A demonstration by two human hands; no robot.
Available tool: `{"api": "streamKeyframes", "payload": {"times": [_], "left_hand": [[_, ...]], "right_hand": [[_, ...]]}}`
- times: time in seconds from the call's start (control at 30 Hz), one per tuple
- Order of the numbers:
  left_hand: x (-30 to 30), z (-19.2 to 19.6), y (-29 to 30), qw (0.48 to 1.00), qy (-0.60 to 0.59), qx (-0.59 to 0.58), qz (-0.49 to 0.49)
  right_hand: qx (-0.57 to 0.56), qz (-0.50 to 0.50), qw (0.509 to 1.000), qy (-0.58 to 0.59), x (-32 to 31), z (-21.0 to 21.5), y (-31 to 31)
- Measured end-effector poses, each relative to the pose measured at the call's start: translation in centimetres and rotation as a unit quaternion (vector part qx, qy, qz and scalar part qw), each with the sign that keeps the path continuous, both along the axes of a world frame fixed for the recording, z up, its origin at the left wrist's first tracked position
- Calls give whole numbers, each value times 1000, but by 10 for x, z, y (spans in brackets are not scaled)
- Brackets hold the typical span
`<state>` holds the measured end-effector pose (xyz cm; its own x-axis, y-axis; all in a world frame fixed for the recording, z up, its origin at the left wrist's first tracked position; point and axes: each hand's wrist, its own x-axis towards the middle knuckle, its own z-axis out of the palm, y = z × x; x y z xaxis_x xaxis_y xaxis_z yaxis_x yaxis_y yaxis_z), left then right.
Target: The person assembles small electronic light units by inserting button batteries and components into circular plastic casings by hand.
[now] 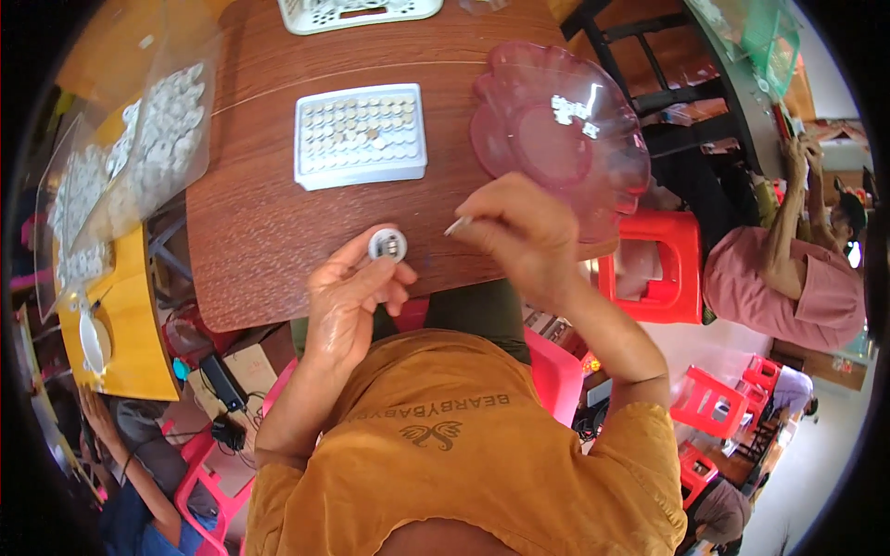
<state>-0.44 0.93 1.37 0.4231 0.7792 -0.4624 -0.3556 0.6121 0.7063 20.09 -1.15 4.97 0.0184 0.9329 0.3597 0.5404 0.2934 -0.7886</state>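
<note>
I see the left hand point(348, 296) pinching a small round white part point(387, 245) at its fingertips; right hand point(519, 232) grip pressed on a thin white stick point(458, 225), just right of the part, above the surface point(260, 232).

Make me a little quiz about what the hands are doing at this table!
1. What does the left hand hold?
2. True or false: the pink bowl lies on the floor.
3. Which hand holds the thin stick: A left, B right?

Key:
1. A small round white disc.
2. False; it sits on the brown table, beside the white tray.
3. B, the right hand.
</note>
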Motion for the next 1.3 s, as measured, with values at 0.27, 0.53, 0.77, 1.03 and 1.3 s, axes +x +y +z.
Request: {"api": "streamKeyframes", "payload": {"times": [0.27,0.53,0.77,1.03,1.3], "left_hand": [[-9,-2,-11,997,-71,-35,25],[-12,-11,-16,998,-47,-1,43],[-11,-8,-18,992,22,85,93],[-8,-6,-22,990,40,95,96],[-13,-4,-25,995,51,80,24]], "right_hand": [[113,80,989,-59,-50,-28,-12],[100,67,993,-8,-61,-36,-17],[-88,9,978,190,-64,-44,-31],[-208,-22,926,314,-70,-33,-32],[-160,-19,957,240,-57,-31,-23]]}}
